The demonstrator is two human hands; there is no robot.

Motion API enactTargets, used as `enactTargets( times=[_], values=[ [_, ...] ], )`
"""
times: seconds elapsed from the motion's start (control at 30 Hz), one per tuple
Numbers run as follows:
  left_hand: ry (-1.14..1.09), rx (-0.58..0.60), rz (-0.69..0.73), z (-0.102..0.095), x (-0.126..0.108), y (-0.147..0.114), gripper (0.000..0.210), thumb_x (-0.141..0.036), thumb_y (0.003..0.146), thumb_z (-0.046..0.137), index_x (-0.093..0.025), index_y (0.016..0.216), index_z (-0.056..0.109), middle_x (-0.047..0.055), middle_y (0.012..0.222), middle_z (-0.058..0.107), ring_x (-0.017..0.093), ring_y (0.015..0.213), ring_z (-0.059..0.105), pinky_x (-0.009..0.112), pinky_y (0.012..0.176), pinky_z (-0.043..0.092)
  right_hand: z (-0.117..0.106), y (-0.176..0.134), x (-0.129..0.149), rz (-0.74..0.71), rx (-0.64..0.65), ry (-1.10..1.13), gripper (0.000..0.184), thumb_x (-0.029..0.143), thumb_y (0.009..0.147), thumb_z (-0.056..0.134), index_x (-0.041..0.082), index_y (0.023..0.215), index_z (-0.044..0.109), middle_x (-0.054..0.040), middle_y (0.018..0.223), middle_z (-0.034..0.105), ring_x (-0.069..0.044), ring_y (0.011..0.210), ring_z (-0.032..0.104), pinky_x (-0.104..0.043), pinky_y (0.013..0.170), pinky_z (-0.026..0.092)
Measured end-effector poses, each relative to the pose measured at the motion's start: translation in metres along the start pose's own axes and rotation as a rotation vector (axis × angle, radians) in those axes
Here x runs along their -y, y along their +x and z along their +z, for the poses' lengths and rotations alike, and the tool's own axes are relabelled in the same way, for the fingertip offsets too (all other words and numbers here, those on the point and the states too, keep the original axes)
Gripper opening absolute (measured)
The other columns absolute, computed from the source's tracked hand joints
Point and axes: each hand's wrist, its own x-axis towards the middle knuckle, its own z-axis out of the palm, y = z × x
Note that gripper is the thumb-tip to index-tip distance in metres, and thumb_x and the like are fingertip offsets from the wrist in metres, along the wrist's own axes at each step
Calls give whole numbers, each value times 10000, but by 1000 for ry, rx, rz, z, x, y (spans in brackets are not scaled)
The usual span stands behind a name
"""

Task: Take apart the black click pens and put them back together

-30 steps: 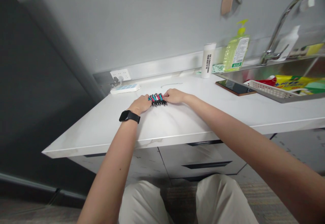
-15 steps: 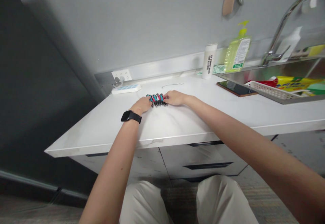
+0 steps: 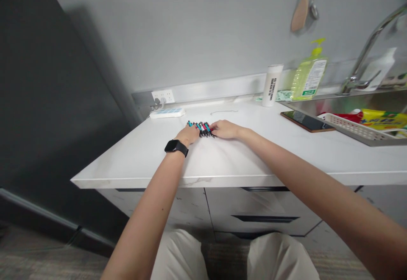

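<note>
Several pens (image 3: 203, 128) with teal, pink, white and black parts lie side by side in a row on the white countertop (image 3: 133, 157). My left hand (image 3: 188, 134), with a black watch on its wrist, curls over the left end of the row and hides part of it. At the opposite end, the fingers of my right hand (image 3: 224, 129) close against the outermost pens. Between the two hands, the middle pens show with their dark tips pointing toward me. The exact hold of the fingertips is too small to make out.
Behind the pens are a power strip (image 3: 167, 113) and a thin wire (image 3: 224, 112). To the right stand a white bottle (image 3: 272, 86) and a yellow-green pump bottle (image 3: 308, 76). A phone (image 3: 307, 121) lies beside the sink (image 3: 352, 139), which holds a perforated white basket (image 3: 356, 128).
The view has shifted, so the scene sits further right and slightly lower. My left hand covers more of the row, and the gap between my hands looks narrower.
</note>
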Motion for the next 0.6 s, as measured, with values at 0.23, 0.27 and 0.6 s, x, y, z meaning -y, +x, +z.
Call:
enactTargets(
  times=[0.23,0.27,0.6],
  values=[
    [-1,13,8,0,6,-2,356,-142,873,337,-112,1075,628,193,1222,574,320,1167,521,402,968,416,3,1,3,-56,-24,-27,363,152,802,466,157,1093,683,-76,1056,710,-169,935,638,-179,809,426],
    [-2,18,10,0,6,-3,343,-138,869,349,-110,1056,635,193,1231,569,318,1184,509,393,984,403,3,2,3,-51,-45,-41,364,150,798,471,151,1095,682,-83,1052,709,-170,934,635,-180,809,424],
    [-38,15,-83,-9,1,-5,381,-278,935,322,-72,1167,543,199,1170,609,254,1090,591,320,896,455,-2,2,-5,-84,-21,-86,355,158,796,466,193,1029,732,-42,985,731,-174,911,643,-192,795,429]
  ],
)
